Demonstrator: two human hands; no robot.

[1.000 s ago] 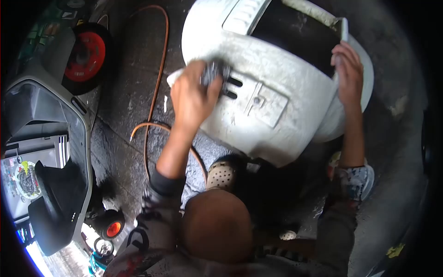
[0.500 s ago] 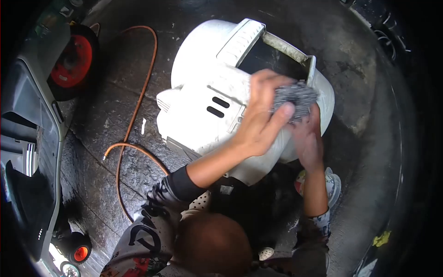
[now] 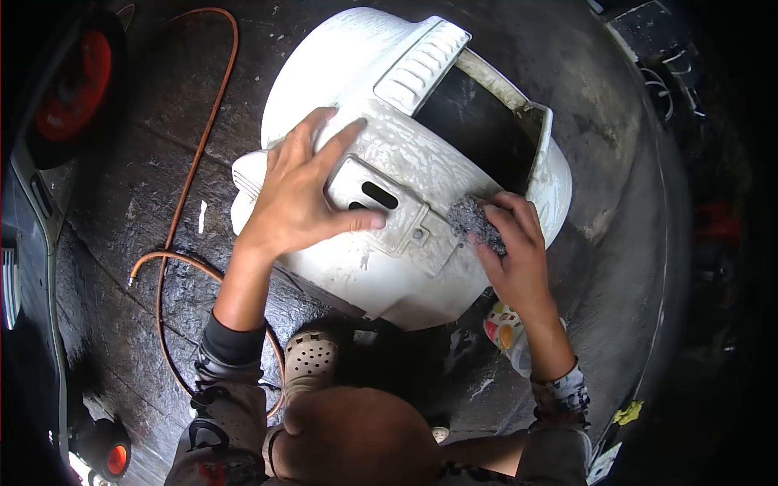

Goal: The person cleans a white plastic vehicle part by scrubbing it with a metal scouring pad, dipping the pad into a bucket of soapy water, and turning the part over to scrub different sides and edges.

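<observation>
While L hand (image 3: 298, 198) lies spread on white shell (image 3: 340, 73), R hand (image 3: 517, 259) grips steel wool (image 3: 472, 219), half-hidden.

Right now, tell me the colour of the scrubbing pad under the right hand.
Silvery grey; the scrubbing pad shows best in the head view.

One plastic shell (image 3: 356, 81), one steel-wool pad (image 3: 472, 219), two hands, left hand (image 3: 296, 198), right hand (image 3: 519, 263), one orange hose (image 3: 188, 182)

White shell (image 3: 381, 271): moulded plastic, semi-gloss, smeared with a dull soapy film. Pad (image 3: 468, 215): grey steel wool, coarse, matt. Floor (image 3: 121, 202) is rough dark concrete with a wet sheen; hose (image 3: 188, 182) is smooth orange rubber or plastic; clog (image 3: 312, 360) is matt perforated foam.
</observation>
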